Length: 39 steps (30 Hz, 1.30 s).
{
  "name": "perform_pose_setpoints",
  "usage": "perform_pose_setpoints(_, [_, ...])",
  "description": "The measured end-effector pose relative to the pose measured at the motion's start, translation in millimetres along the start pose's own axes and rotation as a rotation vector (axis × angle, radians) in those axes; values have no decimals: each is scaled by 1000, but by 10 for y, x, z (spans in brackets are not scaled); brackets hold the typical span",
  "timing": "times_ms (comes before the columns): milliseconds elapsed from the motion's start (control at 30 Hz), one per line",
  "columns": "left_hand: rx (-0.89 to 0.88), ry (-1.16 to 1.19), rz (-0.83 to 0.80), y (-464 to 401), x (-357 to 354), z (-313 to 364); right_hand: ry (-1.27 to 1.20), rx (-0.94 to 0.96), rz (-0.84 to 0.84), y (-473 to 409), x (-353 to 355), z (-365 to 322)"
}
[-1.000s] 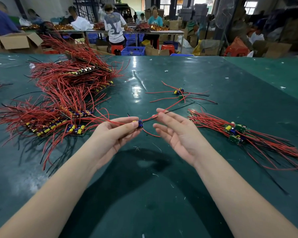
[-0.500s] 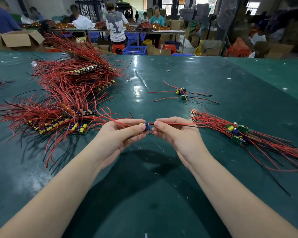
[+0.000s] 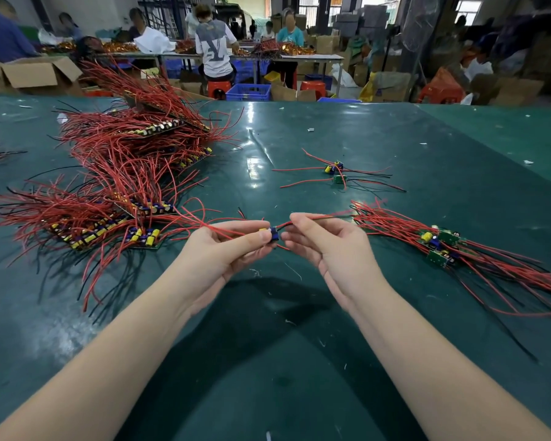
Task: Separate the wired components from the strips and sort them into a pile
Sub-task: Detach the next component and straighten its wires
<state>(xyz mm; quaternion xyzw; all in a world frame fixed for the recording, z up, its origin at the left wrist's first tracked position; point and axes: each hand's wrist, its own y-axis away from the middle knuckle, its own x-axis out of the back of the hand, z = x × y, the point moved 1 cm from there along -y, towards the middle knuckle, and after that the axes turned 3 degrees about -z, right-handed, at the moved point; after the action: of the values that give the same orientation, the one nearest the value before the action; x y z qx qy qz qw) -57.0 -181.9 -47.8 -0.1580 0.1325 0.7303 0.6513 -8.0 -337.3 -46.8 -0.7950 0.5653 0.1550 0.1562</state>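
- Holding a small wired component (image 3: 271,234) with a blue and yellow body just above the dark green desk (image 3: 299,361), a person works with both bare hands close together near the desk's middle.
- The left hand (image 3: 223,246) pinches the component between thumb and fingertips, with red wires trailing out past its knuckles toward the big heap.
- The right hand (image 3: 328,246) has thumb and forefinger pinched on a red wire (image 3: 315,219) that leaves the component; its other fingers are loosely curled beneath.
- Left of the component lies a large tangled heap of red-wired strips (image 3: 121,186), long boards carrying rows of yellow and purple parts, with some black wires spilling toward the near edge of the desk.
- Right of the component, near the right hand, sits a pile of separated components (image 3: 439,246), small green boards with yellow caps and red and black wires fanning away to the right.
- Beyond the component, farther across the desk, lies a small loose cluster of two or three wired pieces (image 3: 336,173), well apart from both heaps.
- Behind the desk's far edge stand cardboard boxes (image 3: 35,74), a blue plastic crate (image 3: 248,92) and several people at another table (image 3: 299,57).
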Motion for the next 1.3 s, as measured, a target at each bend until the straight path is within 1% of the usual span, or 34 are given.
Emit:
perform_pose_setpoints(67, [-9,6,10,1,3,2,-45,-71,-16,-21,24,-18])
perform_pose_setpoints(200, [-29,30,40,-2,17,46,-109,-126,-37,-28,31,-27])
perform_pose_setpoints(333, [-39,31,57,-5,19,79,-219,-244,-57,-11,10,-40])
perform_pose_setpoints(400, [-28,29,49,1,23,83,-237,-266,-60,-12,11,-41])
perform_pose_setpoints(500, [0,27,35,11,29,93,-217,-225,-42,-28,32,-42])
perform_pose_setpoints(700, [-1,2,36,13,-5,73,-238,-129,30,-43,75,-65])
perform_pose_setpoints(900, [4,-7,43,0,56,69,-214,-123,4,-60,84,-99])
perform_pose_setpoints(1100, [-5,18,59,-24,95,93,-296,-108,42,-108,198,-227])
perform_pose_setpoints(1300, [-33,2,62,-13,97,109,-261,-110,116,-105,245,-244])
